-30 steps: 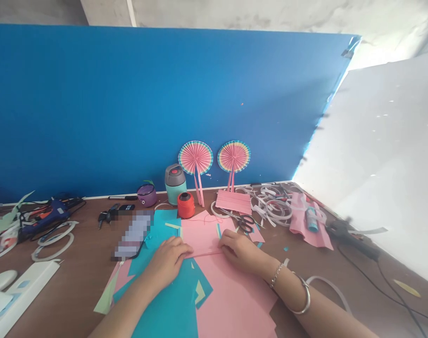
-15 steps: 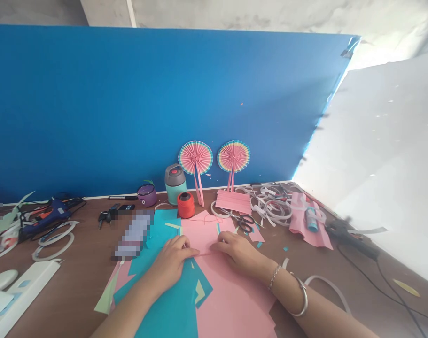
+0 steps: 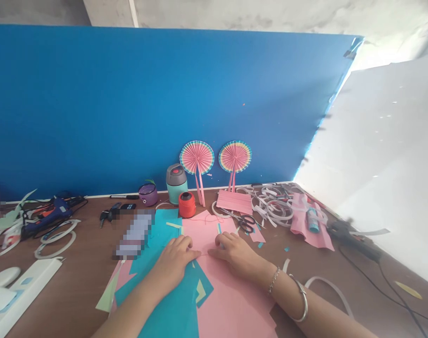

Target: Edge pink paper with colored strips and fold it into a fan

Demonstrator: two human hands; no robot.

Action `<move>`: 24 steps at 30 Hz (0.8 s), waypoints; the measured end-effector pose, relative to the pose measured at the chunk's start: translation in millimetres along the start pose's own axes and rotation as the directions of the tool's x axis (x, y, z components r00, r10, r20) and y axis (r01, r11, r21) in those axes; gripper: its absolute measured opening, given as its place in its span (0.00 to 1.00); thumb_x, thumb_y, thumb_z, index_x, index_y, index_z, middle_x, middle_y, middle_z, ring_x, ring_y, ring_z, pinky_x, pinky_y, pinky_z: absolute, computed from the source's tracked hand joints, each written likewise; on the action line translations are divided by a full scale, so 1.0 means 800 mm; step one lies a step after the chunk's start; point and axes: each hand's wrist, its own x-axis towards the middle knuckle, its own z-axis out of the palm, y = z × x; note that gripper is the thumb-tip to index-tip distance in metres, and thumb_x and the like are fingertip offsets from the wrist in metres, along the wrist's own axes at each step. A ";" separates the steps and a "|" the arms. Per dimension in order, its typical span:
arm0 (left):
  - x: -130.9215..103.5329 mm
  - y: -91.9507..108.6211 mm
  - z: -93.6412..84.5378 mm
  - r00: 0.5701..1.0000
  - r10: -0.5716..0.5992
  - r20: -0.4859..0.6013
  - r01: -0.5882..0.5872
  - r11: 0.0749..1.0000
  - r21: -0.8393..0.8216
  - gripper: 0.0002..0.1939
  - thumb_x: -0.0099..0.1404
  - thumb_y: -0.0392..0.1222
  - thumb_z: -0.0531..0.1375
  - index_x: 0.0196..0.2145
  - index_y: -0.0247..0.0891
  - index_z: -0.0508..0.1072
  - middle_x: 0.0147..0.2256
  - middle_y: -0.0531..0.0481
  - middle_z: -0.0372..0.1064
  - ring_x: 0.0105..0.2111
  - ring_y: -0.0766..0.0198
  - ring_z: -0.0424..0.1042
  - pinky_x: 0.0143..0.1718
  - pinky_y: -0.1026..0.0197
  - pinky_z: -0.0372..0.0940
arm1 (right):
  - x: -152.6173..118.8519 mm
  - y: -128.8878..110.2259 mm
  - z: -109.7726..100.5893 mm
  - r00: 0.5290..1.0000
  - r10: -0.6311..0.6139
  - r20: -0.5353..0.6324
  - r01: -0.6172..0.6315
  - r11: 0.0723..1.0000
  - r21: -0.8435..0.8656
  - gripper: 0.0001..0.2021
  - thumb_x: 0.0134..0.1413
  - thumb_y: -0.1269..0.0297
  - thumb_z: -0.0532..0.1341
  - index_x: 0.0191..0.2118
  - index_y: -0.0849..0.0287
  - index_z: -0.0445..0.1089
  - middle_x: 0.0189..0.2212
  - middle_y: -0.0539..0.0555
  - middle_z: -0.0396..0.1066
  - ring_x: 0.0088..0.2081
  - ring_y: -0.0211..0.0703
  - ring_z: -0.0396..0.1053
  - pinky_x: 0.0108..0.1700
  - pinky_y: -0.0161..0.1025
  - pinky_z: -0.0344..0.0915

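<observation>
Pink paper (image 3: 235, 300) lies over the table, partly beside a teal sheet (image 3: 164, 310). My left hand (image 3: 178, 258) is closed, thumb and fingers gripping the left end of a crease in the pink paper. A short way to its right, my right hand (image 3: 231, 253) holds the same crease, its thumb pointing left along the paper. Just beyond my hands are narrow blue and yellow strips and a thin red thread (image 3: 208, 219). A teal scrap with a pale yellow piece (image 3: 200, 291) rests below the hands.
Two round pleated fans (image 3: 197, 157) (image 3: 235, 157) lean on the blue wall. Near them stand a teal flask (image 3: 177, 188), red thread spool (image 3: 187, 204), folded pink paper (image 3: 234, 202) and black scissors (image 3: 247, 224). Left are a blue glue gun (image 3: 58, 211) and white power strip (image 3: 34, 286).
My right thumb has stretched out to the left along the crease. My left hand has stayed nearly in place on the paper. The view has shifted slightly.
</observation>
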 end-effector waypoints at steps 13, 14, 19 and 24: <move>0.013 0.047 0.008 0.991 -0.067 0.120 0.034 0.965 0.260 0.17 0.60 0.22 0.48 0.36 0.32 0.74 0.34 0.42 0.68 0.37 0.54 0.65 0.36 0.54 0.58 | 0.008 -0.023 0.001 0.999 0.052 0.005 -0.051 0.991 -0.124 0.07 0.52 0.77 0.56 0.29 0.60 0.67 0.28 0.55 0.65 0.32 0.43 0.53 0.33 0.43 0.43; 0.012 0.045 0.006 0.987 -0.104 0.126 0.069 0.965 0.253 0.17 0.59 0.22 0.48 0.35 0.32 0.74 0.33 0.42 0.69 0.37 0.54 0.66 0.36 0.54 0.58 | 0.008 -0.022 -0.002 0.996 0.080 0.035 -0.075 0.990 -0.118 0.07 0.49 0.78 0.57 0.27 0.61 0.67 0.28 0.55 0.65 0.33 0.43 0.53 0.32 0.43 0.43; 0.005 0.041 -0.008 0.956 -0.256 0.144 0.216 0.944 0.248 0.19 0.56 0.21 0.48 0.30 0.33 0.76 0.31 0.42 0.71 0.37 0.53 0.70 0.38 0.55 0.59 | 0.007 -0.023 -0.014 0.959 0.212 0.188 -0.196 0.975 -0.100 0.06 0.40 0.80 0.58 0.22 0.63 0.66 0.26 0.56 0.66 0.32 0.42 0.55 0.32 0.43 0.42; 0.003 0.037 -0.011 0.958 -0.252 0.135 0.213 0.944 0.251 0.19 0.55 0.20 0.48 0.29 0.34 0.76 0.30 0.43 0.71 0.35 0.55 0.71 0.37 0.56 0.60 | 0.004 -0.019 -0.014 0.970 0.188 0.154 -0.176 0.980 -0.089 0.06 0.45 0.77 0.55 0.23 0.62 0.65 0.27 0.55 0.66 0.31 0.41 0.56 0.32 0.41 0.44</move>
